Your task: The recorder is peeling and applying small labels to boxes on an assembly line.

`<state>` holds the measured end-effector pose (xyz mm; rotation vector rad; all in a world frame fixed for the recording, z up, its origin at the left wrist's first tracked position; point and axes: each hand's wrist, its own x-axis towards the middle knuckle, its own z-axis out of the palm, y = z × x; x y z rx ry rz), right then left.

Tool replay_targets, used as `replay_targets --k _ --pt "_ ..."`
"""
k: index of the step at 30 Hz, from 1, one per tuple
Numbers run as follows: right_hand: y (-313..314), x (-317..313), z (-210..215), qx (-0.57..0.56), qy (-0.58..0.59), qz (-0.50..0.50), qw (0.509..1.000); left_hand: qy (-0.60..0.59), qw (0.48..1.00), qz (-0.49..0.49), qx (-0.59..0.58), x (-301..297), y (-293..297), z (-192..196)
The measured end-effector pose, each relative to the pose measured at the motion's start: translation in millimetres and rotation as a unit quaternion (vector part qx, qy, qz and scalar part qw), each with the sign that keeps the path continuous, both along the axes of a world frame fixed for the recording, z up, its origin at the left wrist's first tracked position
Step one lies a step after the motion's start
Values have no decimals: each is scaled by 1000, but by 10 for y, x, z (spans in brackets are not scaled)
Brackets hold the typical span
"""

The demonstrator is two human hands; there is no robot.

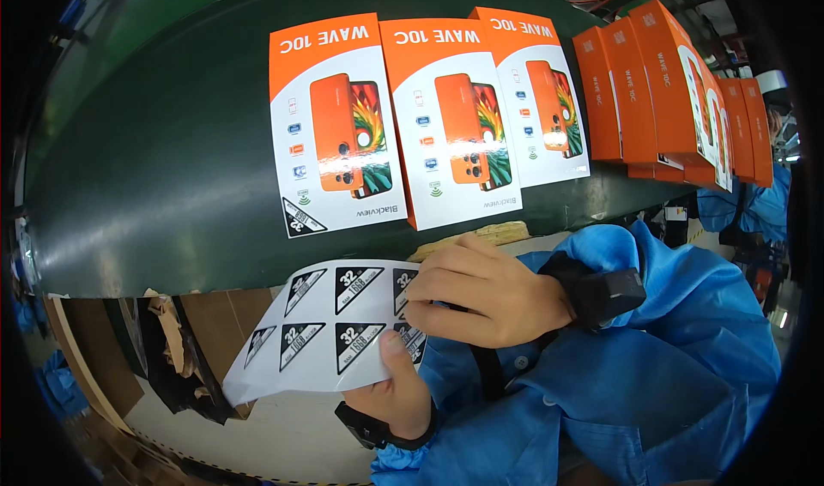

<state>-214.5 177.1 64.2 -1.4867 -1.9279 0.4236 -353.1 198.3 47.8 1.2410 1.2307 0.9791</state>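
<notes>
A white sheet of black triangular stickers [324,319] is held out over the front edge of the dark green table. My left hand [399,396] grips it from below, thumb on the printed face and fingers hidden behind. My right hand [481,293] is closed at the sheet's right edge, its fingertips over one of the stickers; its thumb is hidden. Beyond the sheet, three orange and white phone boxes lie in a row: a left box [296,151], a middle box [429,100] and a right box [515,44]. A black triangular sticker [302,217] sits on the left box's near left corner.
More orange phone boxes [631,100] stand stacked at the right end of the green table [172,160]. The table's edge is worn near my right hand. Below it on the left are an open carton [215,323] and a black bag [193,383]. People in blue are beyond.
</notes>
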Motion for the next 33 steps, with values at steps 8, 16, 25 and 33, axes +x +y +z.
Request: replay_targets --k 8,16,25,33 --pt "4 60 -101 26 47 -28 998 -36 998 9 -47 43 -62 10" --pt "-79 64 -39 -11 37 -8 999 22 1000 1 -4 111 -33 27" --pt "-77 140 -125 -21 92 10 995 48 999 5 -12 74 -35 -27" --pt "122 592 171 -213 294 -68 929 3 995 76 -72 -60 36 -152"
